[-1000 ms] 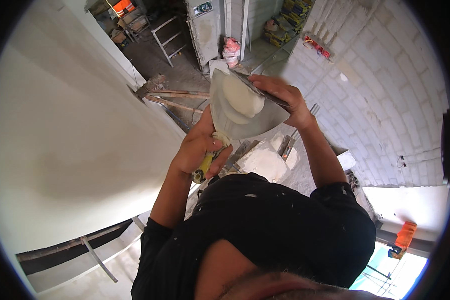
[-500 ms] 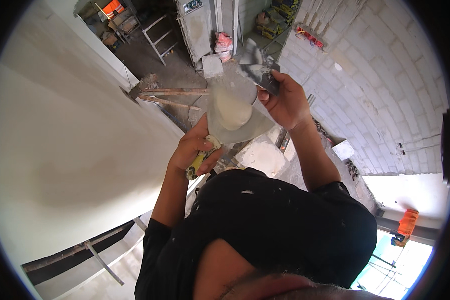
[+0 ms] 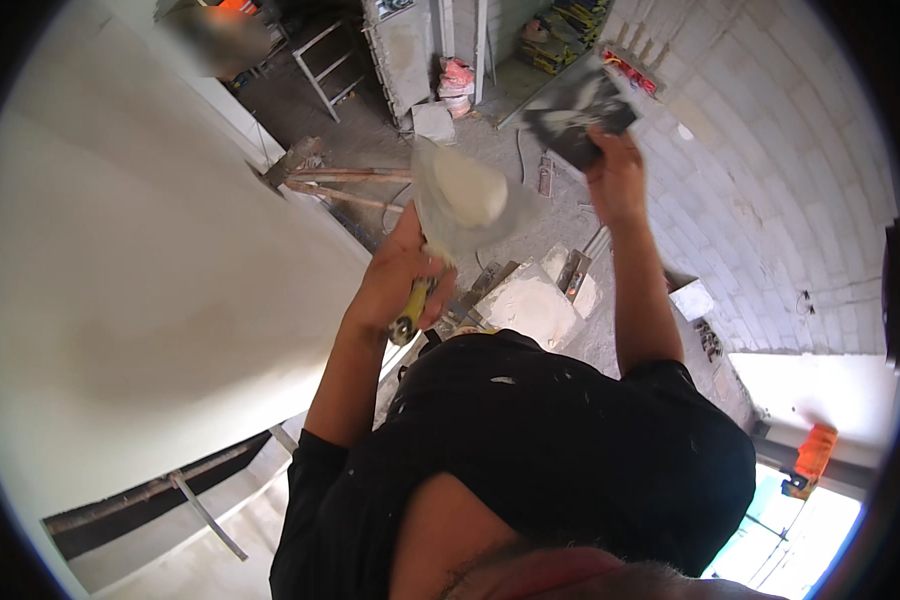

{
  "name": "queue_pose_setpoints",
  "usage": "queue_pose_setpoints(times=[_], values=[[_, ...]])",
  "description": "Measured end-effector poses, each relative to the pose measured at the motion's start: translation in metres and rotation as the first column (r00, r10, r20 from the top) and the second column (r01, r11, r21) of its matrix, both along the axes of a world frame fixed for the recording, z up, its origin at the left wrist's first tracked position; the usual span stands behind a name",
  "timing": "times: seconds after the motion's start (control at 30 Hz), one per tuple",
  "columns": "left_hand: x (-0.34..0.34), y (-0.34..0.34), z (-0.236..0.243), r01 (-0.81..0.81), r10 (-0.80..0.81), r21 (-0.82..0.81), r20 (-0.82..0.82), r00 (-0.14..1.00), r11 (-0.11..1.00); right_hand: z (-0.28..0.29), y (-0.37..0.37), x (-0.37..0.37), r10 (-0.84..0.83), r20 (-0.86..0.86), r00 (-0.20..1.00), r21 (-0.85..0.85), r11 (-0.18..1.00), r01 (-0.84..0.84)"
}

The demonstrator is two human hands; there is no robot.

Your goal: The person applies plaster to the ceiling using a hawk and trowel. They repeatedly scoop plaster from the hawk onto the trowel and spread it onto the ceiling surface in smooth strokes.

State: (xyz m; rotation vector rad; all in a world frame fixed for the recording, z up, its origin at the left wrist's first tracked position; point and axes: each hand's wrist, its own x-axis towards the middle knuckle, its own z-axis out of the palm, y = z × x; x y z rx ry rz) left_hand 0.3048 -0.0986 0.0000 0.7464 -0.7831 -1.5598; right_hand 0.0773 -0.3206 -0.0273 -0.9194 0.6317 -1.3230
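Observation:
My left hand [image 3: 407, 278] is closed round the yellow and black handle of a wide, pale-bladed putty knife [image 3: 495, 225]. On its blade sits a rounded mound of cream-coloured plaster [image 3: 470, 188]. Up and to the right, my right hand [image 3: 618, 172] grips a dark, flat scraper blade [image 3: 578, 125] by its near edge, with the fingers partly hidden behind it. Whitish smears of plaster mark the scraper's face. The two tools are apart, and the scraper is blurred by motion.
A smooth plastered wall [image 3: 170, 270] rises close on my left; a bare block wall [image 3: 770, 170] stands on the right. Wooden poles [image 3: 350, 176] lean beyond my left hand. A plaster-covered board [image 3: 530, 300] lies below, and a ladder [image 3: 322, 70] stands farther off.
My right hand has moved right and slightly up with the scraper, away from the putty knife. My left hand has risen a little, the mound of plaster still on the blade.

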Motion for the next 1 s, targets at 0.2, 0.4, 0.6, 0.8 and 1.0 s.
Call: queue_pose_setpoints(times=[0.2, 0.4, 0.6, 0.8, 1.0], values=[[0.005, -0.013, 0.005, -0.27, 0.273, -0.051, 0.091, 0.958, 0.962, 0.088, 0.041, -0.005, -0.398, -0.517, 0.758, -0.833, 0.437, -0.339], [-0.002, -0.017, 0.018, -0.305, 0.312, -0.069, 0.121, 0.942, 0.95, 0.107, 0.065, 0.027, -0.645, -0.506, 0.573, -0.79, 0.08, -0.608], [-0.007, -0.014, 0.036, -0.312, 0.331, -0.122, 0.186, 0.925, 0.942, 0.097, 0.059, 0.038, -0.683, -0.489, 0.543, -0.758, 0.024, -0.652], [-0.008, -0.017, 0.044, -0.373, 0.4, -0.154, 0.227, 0.888, 0.915, 0.102, 0.054, 0.029, -0.684, -0.502, 0.529, -0.745, 0.032, -0.666], [0.009, -0.006, 0.054, -0.463, 0.492, -0.191, 0.151, 0.857, 0.866, 0.098, 0.029, 0.003, -0.562, -0.551, 0.617, -0.819, 0.223, -0.529]])
